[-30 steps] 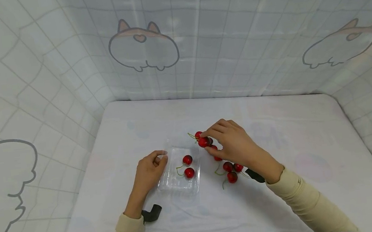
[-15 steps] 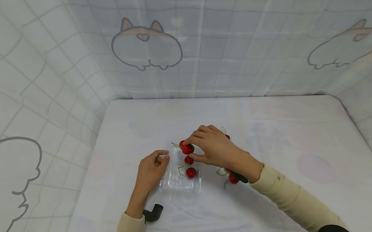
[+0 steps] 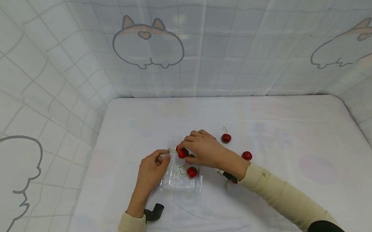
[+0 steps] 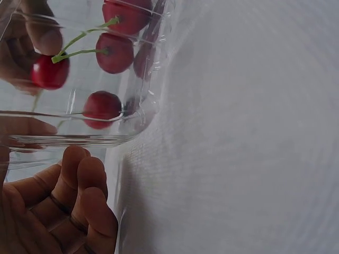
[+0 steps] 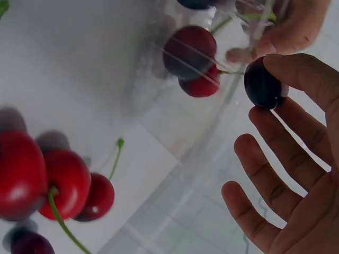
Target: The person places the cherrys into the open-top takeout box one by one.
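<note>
A clear plastic box stands on the table between the hands. My right hand reaches over it from the right and pinches a red cherry between thumb and index finger. In the right wrist view this pinched cherry looks dark, and the other fingers spread away from it. Another cherry lies inside the box, with a green stem. My left hand grips the box's left rim with thumb and index finger. In the left wrist view its other fingers curl loosely outside the wall.
Loose cherries lie right of the box, one toward the back and another beyond the right wrist. Several red cherries cluster in the right wrist view. Behind the white table hangs a tile-patterned curtain.
My right hand has moved left from the loose cherries to over the box, carrying the cherry it pinches. The left hand has stayed at the box's left rim.
</note>
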The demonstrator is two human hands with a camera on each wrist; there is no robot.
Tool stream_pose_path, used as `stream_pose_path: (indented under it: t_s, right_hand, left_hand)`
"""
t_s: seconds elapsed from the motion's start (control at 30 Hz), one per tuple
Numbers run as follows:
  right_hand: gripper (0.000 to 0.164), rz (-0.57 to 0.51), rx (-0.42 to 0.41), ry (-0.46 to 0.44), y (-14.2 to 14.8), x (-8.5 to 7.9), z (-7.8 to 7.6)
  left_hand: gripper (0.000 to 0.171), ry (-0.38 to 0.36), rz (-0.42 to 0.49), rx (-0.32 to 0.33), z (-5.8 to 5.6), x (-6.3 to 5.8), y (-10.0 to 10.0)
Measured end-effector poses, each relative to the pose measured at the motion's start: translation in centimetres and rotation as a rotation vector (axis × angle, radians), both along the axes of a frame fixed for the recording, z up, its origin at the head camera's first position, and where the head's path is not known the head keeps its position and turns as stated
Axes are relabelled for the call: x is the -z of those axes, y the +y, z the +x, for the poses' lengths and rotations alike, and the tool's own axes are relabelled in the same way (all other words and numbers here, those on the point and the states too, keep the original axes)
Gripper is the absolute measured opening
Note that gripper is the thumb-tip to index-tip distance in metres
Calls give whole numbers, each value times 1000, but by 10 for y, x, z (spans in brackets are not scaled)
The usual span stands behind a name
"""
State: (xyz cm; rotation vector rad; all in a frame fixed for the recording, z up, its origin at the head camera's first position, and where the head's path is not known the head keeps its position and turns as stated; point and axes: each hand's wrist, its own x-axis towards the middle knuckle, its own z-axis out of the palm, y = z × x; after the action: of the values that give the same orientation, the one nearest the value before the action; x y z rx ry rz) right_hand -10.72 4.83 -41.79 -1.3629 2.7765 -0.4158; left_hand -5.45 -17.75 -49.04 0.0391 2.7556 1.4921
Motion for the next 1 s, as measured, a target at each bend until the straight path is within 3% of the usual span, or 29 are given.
stream_pose_path:
  t_s: [0.23,0.53,1.0]
  right_hand:
    - [29,62,-29,40,-8,15,2]
    - [24,153,-45,30,-10,28,3]
    - [28,1,-11,41,36,-3,-11]
  left_hand:
    - [24,-10,12,4,0,0,1]
    - [22,-8,25,3,-1,1,1]
    - [22,-5,21,2,-3,4,4]
